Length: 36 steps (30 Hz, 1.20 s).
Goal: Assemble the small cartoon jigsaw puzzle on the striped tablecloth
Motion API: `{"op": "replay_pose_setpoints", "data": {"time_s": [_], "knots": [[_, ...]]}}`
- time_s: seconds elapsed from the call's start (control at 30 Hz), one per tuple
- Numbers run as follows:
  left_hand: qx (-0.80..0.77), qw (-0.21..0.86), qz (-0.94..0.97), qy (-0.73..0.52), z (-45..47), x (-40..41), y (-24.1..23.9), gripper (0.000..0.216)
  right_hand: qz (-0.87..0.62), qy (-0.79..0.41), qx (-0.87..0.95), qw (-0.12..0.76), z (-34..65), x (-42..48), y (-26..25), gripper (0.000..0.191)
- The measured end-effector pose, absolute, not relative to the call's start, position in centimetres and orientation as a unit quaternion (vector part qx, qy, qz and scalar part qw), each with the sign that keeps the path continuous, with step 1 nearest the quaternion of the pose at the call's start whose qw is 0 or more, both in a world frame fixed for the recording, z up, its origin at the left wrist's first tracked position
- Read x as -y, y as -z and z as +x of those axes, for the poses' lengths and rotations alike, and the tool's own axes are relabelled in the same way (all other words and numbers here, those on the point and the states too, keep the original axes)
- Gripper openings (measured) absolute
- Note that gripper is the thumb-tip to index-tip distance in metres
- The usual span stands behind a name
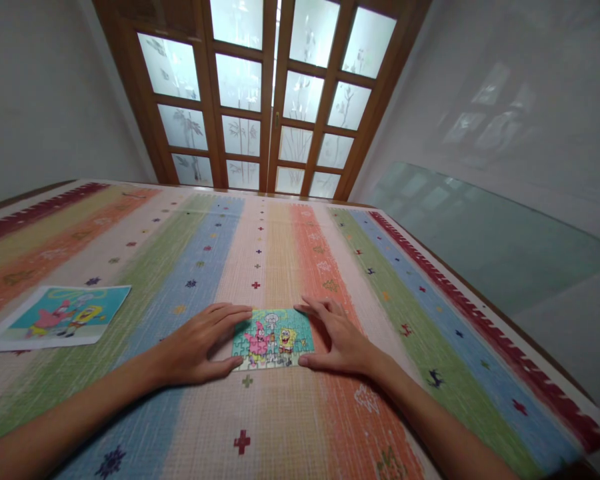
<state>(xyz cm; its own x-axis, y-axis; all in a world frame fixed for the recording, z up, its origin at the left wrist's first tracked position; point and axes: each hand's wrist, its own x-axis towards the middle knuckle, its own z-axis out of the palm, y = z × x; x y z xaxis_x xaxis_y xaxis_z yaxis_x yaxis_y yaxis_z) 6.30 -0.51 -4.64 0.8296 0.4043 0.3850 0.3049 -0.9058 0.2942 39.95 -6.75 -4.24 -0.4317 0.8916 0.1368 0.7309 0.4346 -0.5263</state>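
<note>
An assembled jigsaw puzzle (273, 339) lies flat on the striped tablecloth (215, 420), its pieces joined into a picture of cartoon characters. At its left edge is my left hand (195, 343), fingertips on the upper left corner and thumb at the lower left one. My right hand (337, 337) frames the opposite edge in the same way, with fingers at the upper right corner and thumb at the lower right. Between them the two hands grip the puzzle by its sides.
A printed cartoon picture (63, 317) on white paper lies to the left. Past the table's far edge stand wooden doors (270, 100) with frosted panes. A greenish glass panel (480, 230) leans or hangs by the right wall.
</note>
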Motion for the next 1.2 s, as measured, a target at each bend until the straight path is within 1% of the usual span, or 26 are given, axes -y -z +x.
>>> {"op": "replay_pose_setpoints", "data": {"time_s": [0.17,0.3,0.4,0.5,0.57,0.67,0.83,1.2], "knots": [[-0.189,0.090,0.953,-0.218,6.3,0.5,4.5,0.068,-0.494,-0.190,0.825,0.197,39.9,6.8,4.4,0.113],[-0.193,0.081,0.956,-0.205,6.3,0.5,4.2,0.077,-0.496,-0.193,0.819,0.216,40.5,6.8,4.4,0.111],[-0.203,0.068,0.956,-0.201,6.2,0.5,4.4,0.086,-0.493,-0.194,0.816,0.230,41.0,6.9,4.4,0.119],[-0.215,0.057,0.952,-0.211,5.9,0.4,5.1,0.095,-0.498,-0.200,0.816,0.217,41.3,7.0,4.5,0.128],[-0.217,0.053,0.951,-0.215,5.8,0.2,5.6,0.098,-0.499,-0.204,0.816,0.208,41.3,7.2,4.5,0.130],[-0.221,0.051,0.950,-0.214,5.7,0.1,5.9,0.096,-0.495,-0.206,0.818,0.209,41.3,7.3,4.5,0.128],[-0.224,0.063,0.949,-0.212,5.9,0.4,5.0,0.091,-0.490,-0.204,0.822,0.205,41.1,7.3,4.2,0.124],[-0.219,0.071,0.951,-0.207,6.2,0.7,4.3,0.088,-0.493,-0.208,0.820,0.202,40.9,7.4,4.1,0.121]]}}
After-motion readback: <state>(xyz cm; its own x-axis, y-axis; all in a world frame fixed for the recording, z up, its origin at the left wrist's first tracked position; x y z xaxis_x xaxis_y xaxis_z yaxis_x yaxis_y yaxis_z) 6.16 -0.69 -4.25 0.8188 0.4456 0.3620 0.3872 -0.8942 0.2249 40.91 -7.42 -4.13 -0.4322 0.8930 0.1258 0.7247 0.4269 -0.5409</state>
